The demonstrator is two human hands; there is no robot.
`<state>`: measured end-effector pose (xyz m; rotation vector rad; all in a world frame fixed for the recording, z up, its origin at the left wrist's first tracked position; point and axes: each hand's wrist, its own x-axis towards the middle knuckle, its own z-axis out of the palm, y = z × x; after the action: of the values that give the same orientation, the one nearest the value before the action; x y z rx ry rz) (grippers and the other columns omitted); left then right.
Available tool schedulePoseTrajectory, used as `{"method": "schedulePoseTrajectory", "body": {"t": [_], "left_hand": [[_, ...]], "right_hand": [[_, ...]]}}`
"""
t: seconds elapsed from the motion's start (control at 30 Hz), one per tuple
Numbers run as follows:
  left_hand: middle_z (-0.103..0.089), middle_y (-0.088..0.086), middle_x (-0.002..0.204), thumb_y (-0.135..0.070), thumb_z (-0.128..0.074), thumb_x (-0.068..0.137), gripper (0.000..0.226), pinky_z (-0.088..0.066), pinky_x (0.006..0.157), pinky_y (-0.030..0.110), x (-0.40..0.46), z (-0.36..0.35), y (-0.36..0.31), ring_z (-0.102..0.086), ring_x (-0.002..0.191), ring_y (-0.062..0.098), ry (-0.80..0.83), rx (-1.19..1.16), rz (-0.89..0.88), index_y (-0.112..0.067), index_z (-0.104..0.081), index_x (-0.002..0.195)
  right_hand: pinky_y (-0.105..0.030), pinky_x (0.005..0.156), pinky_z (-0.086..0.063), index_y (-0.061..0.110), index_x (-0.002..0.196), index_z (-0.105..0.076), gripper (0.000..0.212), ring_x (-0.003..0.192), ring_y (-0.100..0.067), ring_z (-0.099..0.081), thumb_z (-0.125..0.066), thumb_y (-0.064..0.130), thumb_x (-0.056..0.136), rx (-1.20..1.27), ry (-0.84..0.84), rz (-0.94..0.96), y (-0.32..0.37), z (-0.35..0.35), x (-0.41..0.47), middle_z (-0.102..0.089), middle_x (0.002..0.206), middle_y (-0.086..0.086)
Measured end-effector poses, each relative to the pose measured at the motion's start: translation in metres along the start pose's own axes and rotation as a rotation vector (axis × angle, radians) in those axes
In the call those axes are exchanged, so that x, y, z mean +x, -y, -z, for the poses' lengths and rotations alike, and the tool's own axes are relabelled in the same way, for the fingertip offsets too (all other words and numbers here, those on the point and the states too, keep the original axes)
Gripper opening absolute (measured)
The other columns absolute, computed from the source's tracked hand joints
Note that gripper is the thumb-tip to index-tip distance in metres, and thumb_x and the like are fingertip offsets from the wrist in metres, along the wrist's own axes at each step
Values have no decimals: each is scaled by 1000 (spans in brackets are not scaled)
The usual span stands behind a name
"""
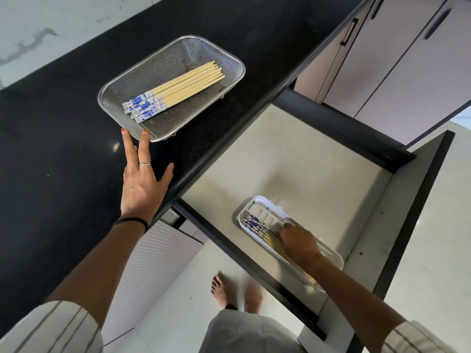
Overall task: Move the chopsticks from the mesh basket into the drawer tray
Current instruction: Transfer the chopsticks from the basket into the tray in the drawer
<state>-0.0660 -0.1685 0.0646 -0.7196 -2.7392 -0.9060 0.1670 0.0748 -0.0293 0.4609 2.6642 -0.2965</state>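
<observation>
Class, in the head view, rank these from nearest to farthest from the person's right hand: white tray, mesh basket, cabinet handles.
From the right hand:
1. White tray, under the hand, in the drawer.
2. Mesh basket, on the counter, upper left.
3. Cabinet handles, top right.

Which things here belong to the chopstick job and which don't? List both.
Part of the job:
mesh basket
chopsticks in the basket
white drawer tray
chopsticks already in the tray
open drawer
left hand
right hand

Not part of it:
black countertop
cabinet doors
</observation>
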Motion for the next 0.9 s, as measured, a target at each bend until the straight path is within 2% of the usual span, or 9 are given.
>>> {"method": "schedulePoseTrajectory", "body": {"t": [0.1,0.2,0.37,0.47,0.6,0.8,0.9], "left_hand": [[6,15,163,-28,-62,94,82,-43,101,61,0,0,0,-37,136,46,2,-1,-2,-25,-8,155],[6,15,163,-29,-62,94,82,-43,101,61,0,0,0,-36,138,44,6,0,3,-26,-8,155],[8,12,163,-31,-61,94,81,-44,100,61,0,0,-1,-35,138,44,15,10,25,-26,-8,155],[8,12,164,-31,-60,94,81,-45,99,62,0,0,0,-34,139,44,15,16,24,-27,-7,155],[8,11,164,-31,-61,94,81,-45,97,63,0,0,1,-35,139,43,16,17,20,-28,-7,155],[7,11,164,-31,-61,94,80,-46,96,62,0,0,0,-39,135,45,13,26,25,-26,-9,155],[7,10,164,-31,-61,95,80,-47,95,62,0,0,0,-41,133,46,12,26,32,-27,-9,155]], "right_hand": [[-35,88,-51,23,124,-55,32,105,-21,-64,-33,21,101,13,-48,-28,-1,-2,1,-60,124,-1],[-35,86,-51,15,123,-54,36,107,-23,-63,-28,28,102,12,-50,-74,3,0,1,-57,126,-5],[-33,91,-50,17,127,-51,33,112,-21,-60,-32,20,101,9,-50,-28,5,-5,4,-56,129,-4],[-35,94,-47,16,133,-45,36,121,-22,-53,-31,16,100,7,3,-4,4,-8,2,-51,133,-5],[-34,98,-46,16,137,-42,40,123,-21,-52,-35,12,97,28,-16,34,-4,-11,1,-50,136,-4],[-36,104,-44,20,141,-38,48,132,-22,-42,-45,11,95,97,18,92,-17,-20,-4,-41,143,-3],[-34,107,-40,22,141,-38,48,132,-20,-42,-48,14,94,151,-18,130,-22,-19,-6,-42,144,-2]]}}
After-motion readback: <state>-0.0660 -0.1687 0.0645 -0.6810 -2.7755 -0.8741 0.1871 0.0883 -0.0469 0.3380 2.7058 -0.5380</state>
